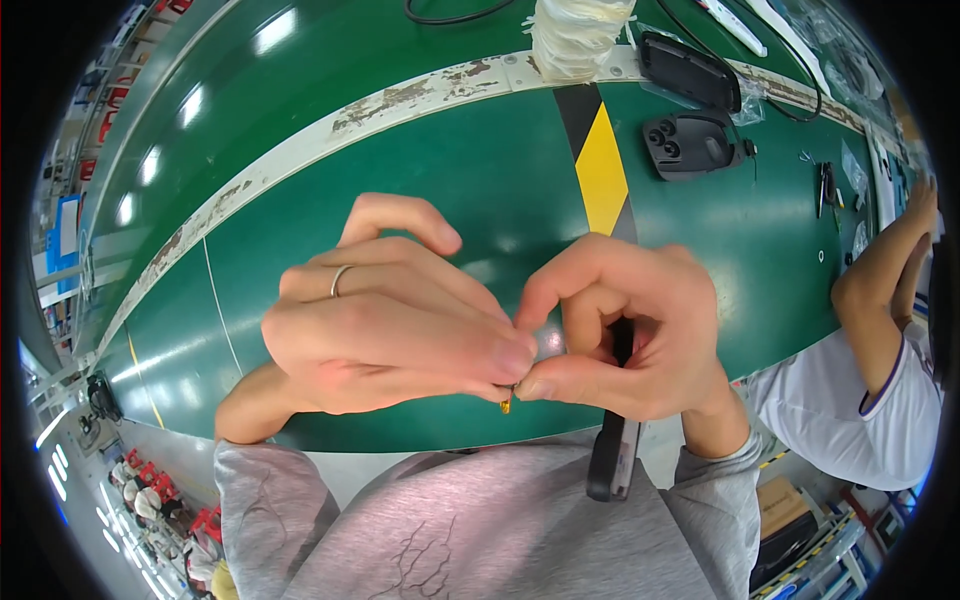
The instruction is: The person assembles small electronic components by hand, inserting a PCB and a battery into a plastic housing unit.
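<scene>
Over the near edge of the green table, my left hand (pixel 390 325) and my right hand (pixel 655 310) meet fingertip to fingertip. The left hand, with a ring on one finger, is closed in a pinch at a tiny part with a golden-yellow end (pixel 506 406); most of that part is hidden by the fingers. My right thumb and index finger press close beside it. Through my right palm runs a slim black-and-grey handheld object (pixel 612 460), its lower end sticking out below the hand. The curled right fingers cover its upper end, so its kind cannot be told.
A black housing with round openings (pixel 685 145) and an open black case (pixel 690 70) lie at the far right. Beyond stands a white-wrapped post (pixel 580 40). Small black-handled pliers (pixel 825 190) lie near a co-worker's arm (pixel 880 260). Black-and-yellow tape (pixel 602 170) crosses the tabletop.
</scene>
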Available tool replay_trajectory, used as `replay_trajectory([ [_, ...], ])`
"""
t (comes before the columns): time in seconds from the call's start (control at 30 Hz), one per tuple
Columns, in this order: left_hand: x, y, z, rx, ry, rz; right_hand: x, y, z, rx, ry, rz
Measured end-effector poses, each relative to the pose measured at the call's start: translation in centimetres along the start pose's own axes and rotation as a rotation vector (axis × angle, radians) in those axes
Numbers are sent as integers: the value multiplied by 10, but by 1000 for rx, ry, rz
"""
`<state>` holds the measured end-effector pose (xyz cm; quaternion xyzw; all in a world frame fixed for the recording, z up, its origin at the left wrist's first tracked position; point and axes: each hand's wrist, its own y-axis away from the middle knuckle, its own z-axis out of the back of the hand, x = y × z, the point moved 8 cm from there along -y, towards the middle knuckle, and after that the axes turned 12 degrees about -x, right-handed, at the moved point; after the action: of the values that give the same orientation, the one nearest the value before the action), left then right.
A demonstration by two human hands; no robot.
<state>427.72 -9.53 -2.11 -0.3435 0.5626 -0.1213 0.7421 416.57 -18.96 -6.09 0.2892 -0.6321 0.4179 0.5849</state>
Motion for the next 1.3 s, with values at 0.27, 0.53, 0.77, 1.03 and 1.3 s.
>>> replay_trajectory([
  [0.27, 9, 4, -7, 103, -133, 20, -5, 4, -7, 60, -119, -119],
  [0.53, 7, 4, -9, 70, -130, 63, -20, 8, -15, 97, -358, -404],
  [0.77, 0, 1, -8, 23, -31, 1, -25, 14, -24, 260, -513, -708],
  [1.03, -8, -2, -4, 33, -142, -118, -38, 16, -23, 161, -527, -772],
  [1.3, -8, -1, -6, 88, -206, -129, -33, 18, -26, 247, -542, -811],
])
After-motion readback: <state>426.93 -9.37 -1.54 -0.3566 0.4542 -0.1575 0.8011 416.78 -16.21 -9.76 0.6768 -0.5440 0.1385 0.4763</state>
